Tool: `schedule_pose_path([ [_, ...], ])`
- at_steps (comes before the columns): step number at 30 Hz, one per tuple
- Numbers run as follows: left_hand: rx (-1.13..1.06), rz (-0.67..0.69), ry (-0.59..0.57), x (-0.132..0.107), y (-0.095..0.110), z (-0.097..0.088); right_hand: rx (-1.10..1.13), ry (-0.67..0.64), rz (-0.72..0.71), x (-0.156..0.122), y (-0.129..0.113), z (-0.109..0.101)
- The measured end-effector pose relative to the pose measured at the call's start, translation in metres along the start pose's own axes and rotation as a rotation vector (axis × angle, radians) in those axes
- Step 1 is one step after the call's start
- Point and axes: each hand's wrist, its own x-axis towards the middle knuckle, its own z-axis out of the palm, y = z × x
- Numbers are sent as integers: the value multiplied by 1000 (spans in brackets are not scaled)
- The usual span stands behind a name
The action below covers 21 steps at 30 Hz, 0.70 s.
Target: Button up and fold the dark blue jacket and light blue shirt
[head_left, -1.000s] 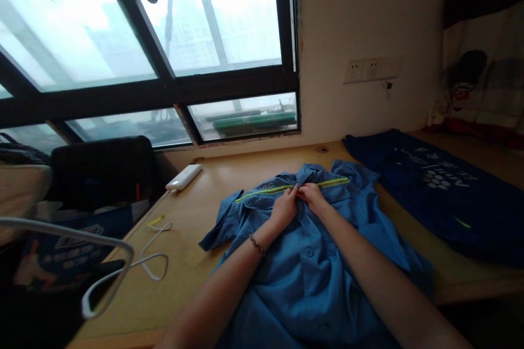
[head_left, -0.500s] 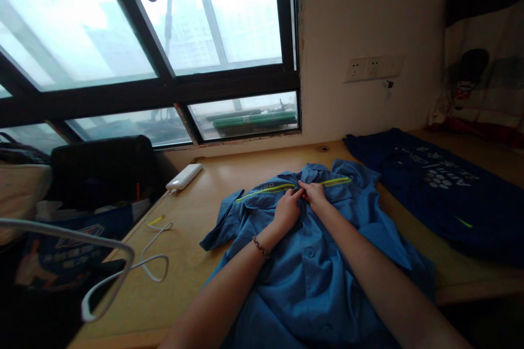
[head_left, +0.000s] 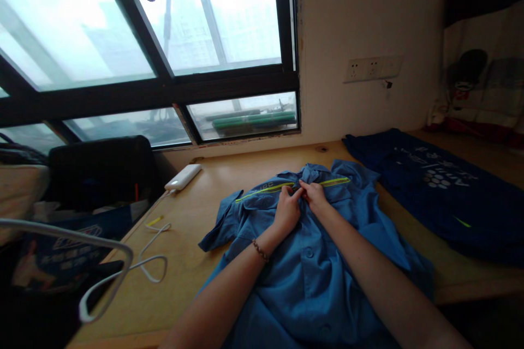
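Note:
A blue work shirt with a yellow-green stripe across the chest lies front-up on a wooden table. My left hand, with a bead bracelet on the wrist, pinches the shirt's front placket just below the collar. My right hand pinches the same spot from the other side, fingertips touching the left hand's. Both hands are closed on the fabric near a button.
A dark blue printed garment lies on the table to the right. A white power bank with a white cable sits at the left, a white hanger nearer me. A black bag stands by the window.
Both hands stay at the placket below the collar; the fingers have shifted slightly on the fabric. The shirt has not moved.

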Motion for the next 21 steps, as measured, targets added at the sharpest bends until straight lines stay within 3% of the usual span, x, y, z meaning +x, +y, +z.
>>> schedule_pose_path([
  [2,-63,-21,14,0,0,0,2,-7,-4,-1,0,0],
  [6,-226,-186,90,2,-4,1,0,-11,0,-2,-2,0],
  [8,-262,-214,67,4,-8,0,4,-8,1,-3,-3,0],
  [11,-259,-168,4,6,-12,0,17,-1,4,-4,-5,-1],
  [21,-176,-71,-42,4,-8,-6,77,-58,34,-13,-14,0],
])
